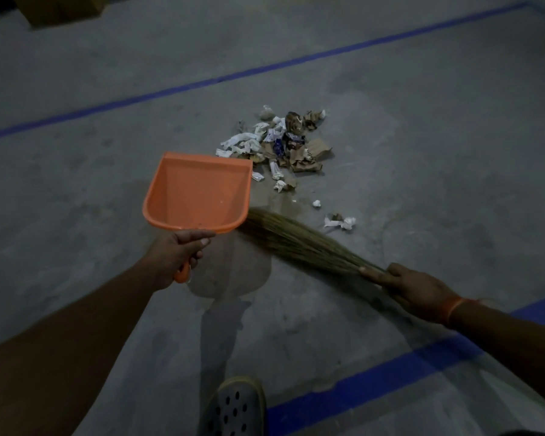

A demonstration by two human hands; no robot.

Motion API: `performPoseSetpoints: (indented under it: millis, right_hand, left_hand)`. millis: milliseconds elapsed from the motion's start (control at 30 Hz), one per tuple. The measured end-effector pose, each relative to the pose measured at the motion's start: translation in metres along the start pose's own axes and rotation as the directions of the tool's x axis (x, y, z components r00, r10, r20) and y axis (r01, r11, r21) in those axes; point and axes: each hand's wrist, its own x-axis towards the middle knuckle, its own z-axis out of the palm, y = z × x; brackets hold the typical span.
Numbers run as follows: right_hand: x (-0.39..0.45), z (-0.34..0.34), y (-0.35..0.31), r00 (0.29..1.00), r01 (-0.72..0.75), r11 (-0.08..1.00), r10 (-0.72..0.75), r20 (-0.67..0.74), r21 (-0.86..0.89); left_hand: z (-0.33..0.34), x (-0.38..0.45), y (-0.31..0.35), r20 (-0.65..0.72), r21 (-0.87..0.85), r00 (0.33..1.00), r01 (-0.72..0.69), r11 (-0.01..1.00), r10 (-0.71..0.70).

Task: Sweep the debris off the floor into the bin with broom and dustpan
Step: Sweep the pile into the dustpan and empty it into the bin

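Left hand of mine is wrapped tight around the handle of the orange dustpan, thumb pressed along the pan's rear rim. I see the pan's open lip pointing away from me, just beside the near-left edge of the debris pile, though whether that lip rests on the floor I cannot tell. Right hand grips the bound neck of the grass broom, fingers closed around it and an orange band at the wrist. Its bristles fan toward the pan's right rear corner and partly run behind it. Between bristles and pile sit a few loose scraps of white paper, apart from the main heap of crumpled paper, brown card and dark wrappers. Print on the wrappers is too small for me to read. Bare concrete lies open to the left and right of the pile. One blue floor line runs diagonally beyond the heap, another blue stripe crosses near my grey perforated clog at the bottom edge. A brown cardboard box sits at the far left corner.
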Motion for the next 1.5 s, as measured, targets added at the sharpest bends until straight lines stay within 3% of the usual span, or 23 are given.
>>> performPoseSetpoints:
  millis: [133,333,733,900,1033,1167,1333,1500]
  right_hand:
    - [-0.008,-0.006,-0.012,0.998,0.061,0.998,-0.06,-0.023,0.013]
    - [-0.03,0.011,-0.019,0.977,0.195,0.981,-0.192,0.092,-0.023]
    - [0.001,-0.036,-0.008,0.996,0.033,0.997,-0.038,-0.078,-0.066]
    - [-0.032,-0.025,-0.005,0.995,0.102,0.992,-0.101,0.013,-0.068]
    - [-0.03,-0.019,-0.003,0.983,0.16,0.967,-0.139,0.118,-0.198]
    - [-0.007,-0.034,-0.007,0.992,0.106,0.967,-0.087,0.093,-0.233]
    - [-0.003,-0.051,-0.01,0.998,0.043,0.994,-0.048,-0.049,-0.104]
    - [-0.035,-0.047,-0.004,0.998,-0.002,0.991,0.011,-0.069,0.132]
  left_hand:
    - [0.002,-0.003,0.004,0.026,-0.007,1.0,-0.005,1.0,0.005]
    - [-0.006,-0.002,0.004,-0.001,-0.044,1.0,-0.025,0.999,0.025]
    - [-0.006,-0.002,0.005,-0.004,-0.052,0.999,-0.04,0.998,0.04]
    - [-0.011,-0.002,0.008,0.014,-0.038,0.999,-0.052,0.998,0.053]
    - [-0.006,-0.003,0.009,0.009,-0.02,0.998,-0.059,0.998,0.059]
    - [0.001,-0.003,0.01,0.01,0.0,0.999,-0.048,0.999,0.048]
    - [0.008,-0.001,0.016,0.024,-0.011,0.998,-0.052,0.999,0.052]
    - [0.016,0.002,0.02,0.025,-0.007,0.998,-0.063,0.998,0.063]
